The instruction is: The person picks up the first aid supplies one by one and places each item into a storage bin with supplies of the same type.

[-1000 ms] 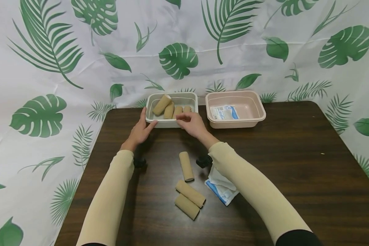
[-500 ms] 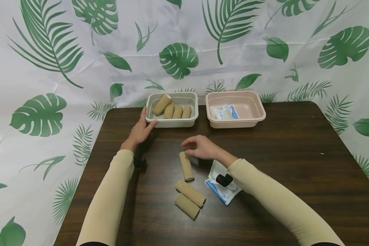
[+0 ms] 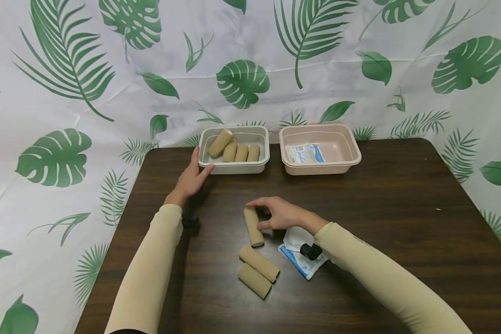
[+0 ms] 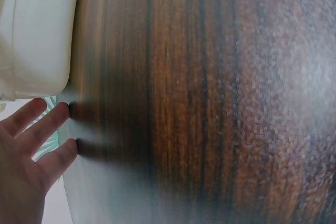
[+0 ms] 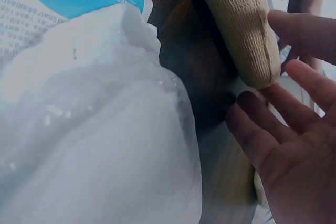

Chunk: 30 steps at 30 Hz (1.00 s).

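Note:
My left hand [image 3: 189,180] rests at the near left corner of a pale grey bin [image 3: 234,170], fingers straight along its side and thumb at the front rim. Inside that bin lie several tan crepe bandage rolls [image 3: 241,152]. In the head view my right hand [image 3: 281,213] reaches over another bandage roll [image 3: 253,228] on the table, fingertips at its far end and thumb by its right side. The right wrist view shows those fingers [image 5: 302,108] spread loosely around the roll's end, not closed round it. Two more bandage rolls [image 3: 259,263] lie side by side nearer me.
A pink bin [image 3: 322,170] stands right of the grey one, with a white and blue packet [image 3: 305,153] inside. Another white and blue packet [image 3: 302,262] lies on the dark wooden table [image 3: 392,208] under my right wrist. A leaf-print cloth [image 3: 317,60] hangs behind.
My right hand has come back from the grey bin's front rim to the nearest single bandage roll, its thumb now lowered beside it. My left hand has stayed at the bin.

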Available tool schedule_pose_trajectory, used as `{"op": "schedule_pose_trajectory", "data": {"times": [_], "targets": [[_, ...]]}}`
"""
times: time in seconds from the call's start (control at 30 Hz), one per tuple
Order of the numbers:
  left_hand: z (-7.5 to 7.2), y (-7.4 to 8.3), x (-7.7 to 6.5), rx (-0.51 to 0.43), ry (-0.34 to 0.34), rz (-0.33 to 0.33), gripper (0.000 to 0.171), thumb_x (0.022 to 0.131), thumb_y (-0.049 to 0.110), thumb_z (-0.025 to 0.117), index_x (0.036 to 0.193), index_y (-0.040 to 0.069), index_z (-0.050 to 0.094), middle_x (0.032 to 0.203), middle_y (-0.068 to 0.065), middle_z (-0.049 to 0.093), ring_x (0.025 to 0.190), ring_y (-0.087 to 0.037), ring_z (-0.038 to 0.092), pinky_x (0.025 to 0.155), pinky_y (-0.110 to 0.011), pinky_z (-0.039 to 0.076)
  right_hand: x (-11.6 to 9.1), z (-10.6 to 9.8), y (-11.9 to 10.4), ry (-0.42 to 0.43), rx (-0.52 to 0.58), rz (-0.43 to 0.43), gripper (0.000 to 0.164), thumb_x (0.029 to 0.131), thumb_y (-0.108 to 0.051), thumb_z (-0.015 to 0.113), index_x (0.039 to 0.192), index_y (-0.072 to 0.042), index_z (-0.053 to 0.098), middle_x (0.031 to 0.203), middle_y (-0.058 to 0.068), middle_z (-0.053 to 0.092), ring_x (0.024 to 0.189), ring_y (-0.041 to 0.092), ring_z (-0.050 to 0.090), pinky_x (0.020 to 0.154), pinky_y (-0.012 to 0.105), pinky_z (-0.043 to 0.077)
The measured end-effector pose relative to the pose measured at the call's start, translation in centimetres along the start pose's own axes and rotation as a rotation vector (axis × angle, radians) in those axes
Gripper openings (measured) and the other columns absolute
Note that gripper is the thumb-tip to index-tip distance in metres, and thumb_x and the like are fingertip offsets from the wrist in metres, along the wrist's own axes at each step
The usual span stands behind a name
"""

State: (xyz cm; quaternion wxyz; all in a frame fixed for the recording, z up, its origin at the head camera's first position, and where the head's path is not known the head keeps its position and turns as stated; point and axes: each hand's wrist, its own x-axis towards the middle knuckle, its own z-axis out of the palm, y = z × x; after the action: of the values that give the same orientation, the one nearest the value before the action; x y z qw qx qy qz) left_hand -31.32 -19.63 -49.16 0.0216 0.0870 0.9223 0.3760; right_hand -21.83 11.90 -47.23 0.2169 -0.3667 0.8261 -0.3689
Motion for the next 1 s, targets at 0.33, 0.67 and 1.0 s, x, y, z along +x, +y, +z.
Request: {"op": "schedule_pose_trajectory", "data": {"times": [0.33, 0.67, 1.0], "targets": [[0.0, 0.0, -0.1, -0.001, 0.002, -0.001, 0.087, 0.097, 0.063, 0.041, 0.158, 0.026, -0.010, 0.162, -0.013, 0.015, 0.141, -0.039, 0.030, 0.110, -0.057, 0.025, 0.1, 0.1, 0.4, 0.063, -0.021, 0.020, 0.047, 0.087, -0.015, 0.077, 0.131, -0.009, 0.062, 0.127, 0.006, 0.061, 0.114, 0.023, 0.058, 0.092, 0.038, 0.050], [-0.1, 0.2, -0.1, 0.000, -0.003, -0.015, 0.088, 0.097, 0.063, 0.042, 0.158, 0.024, -0.008, 0.161, -0.014, 0.017, 0.140, -0.040, 0.031, 0.109, -0.058, 0.025, -0.6, -1.4, 1.1, 0.131, -0.009, -0.019, 0.021, 0.089, -0.007, 0.072, 0.109, -0.011, 0.076, 0.109, 0.002, 0.071, 0.099, 0.015, 0.066, 0.082, 0.030, 0.053], [0.0, 0.1, -0.1, 0.010, -0.004, -0.016, 0.088, 0.097, 0.065, 0.041, 0.157, 0.029, -0.011, 0.160, -0.016, 0.020, 0.139, -0.041, 0.032, 0.109, -0.058, 0.025, 0.1, -3.3, 1.2, 0.320, 0.099, -0.037, 0.016, 0.086, -0.006, 0.076, 0.101, -0.007, 0.078, 0.099, 0.003, 0.074, 0.092, 0.015, 0.068, 0.080, 0.035, 0.053]]}}
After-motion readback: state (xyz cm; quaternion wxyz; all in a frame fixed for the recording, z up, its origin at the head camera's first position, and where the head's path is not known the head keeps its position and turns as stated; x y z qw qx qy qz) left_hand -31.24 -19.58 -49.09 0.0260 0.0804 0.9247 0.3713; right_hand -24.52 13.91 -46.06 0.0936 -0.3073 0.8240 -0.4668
